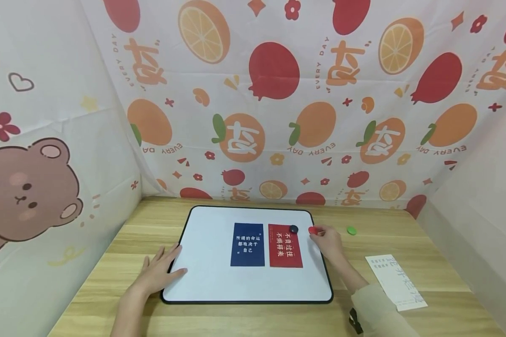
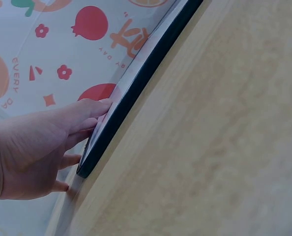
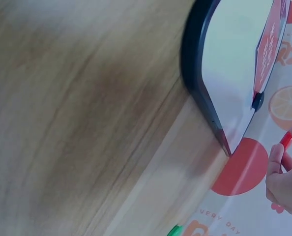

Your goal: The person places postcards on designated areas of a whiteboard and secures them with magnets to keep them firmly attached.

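Observation:
A whiteboard with a black rim lies flat on the wooden table. On it are a blue card and a red card, both printed with white characters. A black round magnet sits at the red card's upper right corner. My right hand pinches a red round magnet between thumb and finger by the board's right edge; the right wrist view shows the red magnet held clear of the board. My left hand rests across the board's left edge with its fingers spread.
A green round magnet lies on the table right of the board. Nearer, on the right, lies a white paper slip with handwriting. A fruit-print cloth hangs behind the table, and a bear-print cloth hangs at the left.

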`<control>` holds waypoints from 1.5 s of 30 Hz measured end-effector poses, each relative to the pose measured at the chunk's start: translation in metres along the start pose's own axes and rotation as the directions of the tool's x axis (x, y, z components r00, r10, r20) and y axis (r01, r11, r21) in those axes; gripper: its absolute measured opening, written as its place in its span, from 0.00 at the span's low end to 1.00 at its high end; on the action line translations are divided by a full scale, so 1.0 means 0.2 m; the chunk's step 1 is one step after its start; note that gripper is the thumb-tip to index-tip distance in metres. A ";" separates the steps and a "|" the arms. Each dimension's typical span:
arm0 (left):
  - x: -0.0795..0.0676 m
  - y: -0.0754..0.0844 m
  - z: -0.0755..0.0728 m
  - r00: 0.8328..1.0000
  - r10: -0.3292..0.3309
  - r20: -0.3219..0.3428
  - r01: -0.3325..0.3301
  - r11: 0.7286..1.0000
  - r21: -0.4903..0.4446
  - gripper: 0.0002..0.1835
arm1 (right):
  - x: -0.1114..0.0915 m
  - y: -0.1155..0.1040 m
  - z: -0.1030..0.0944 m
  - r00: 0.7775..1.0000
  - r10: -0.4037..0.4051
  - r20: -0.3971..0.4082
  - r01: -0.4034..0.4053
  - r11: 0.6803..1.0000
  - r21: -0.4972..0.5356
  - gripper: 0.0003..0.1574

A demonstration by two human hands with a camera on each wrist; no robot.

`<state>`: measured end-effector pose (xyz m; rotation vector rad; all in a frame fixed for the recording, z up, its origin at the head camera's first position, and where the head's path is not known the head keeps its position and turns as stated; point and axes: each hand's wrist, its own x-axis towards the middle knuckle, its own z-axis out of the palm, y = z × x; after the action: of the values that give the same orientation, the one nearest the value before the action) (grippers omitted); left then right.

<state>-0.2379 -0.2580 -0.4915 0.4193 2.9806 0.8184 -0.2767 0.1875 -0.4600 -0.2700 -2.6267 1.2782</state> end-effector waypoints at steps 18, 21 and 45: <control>-0.01 -0.02 0.00 0.999 -0.030 0.026 0.030 1.000 -0.010 0.41 | 0.00 0.00 0.00 1.000 -0.005 0.004 0.005 1.000 -0.014 0.19; -0.01 -0.01 0.00 1.000 -0.018 0.013 0.018 1.000 -0.007 0.40 | 0.00 0.00 0.00 1.000 0.003 0.010 -0.003 1.000 -0.010 0.20; -0.01 0.03 -0.01 1.000 -0.011 0.029 0.011 1.000 0.007 0.43 | 0.00 -0.05 0.04 0.999 -0.051 0.012 0.051 0.998 0.028 0.19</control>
<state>-0.2337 -0.2548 -0.4862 0.4108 2.9570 0.7942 -0.2790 0.1753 -0.4573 -0.1899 -2.6068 1.3030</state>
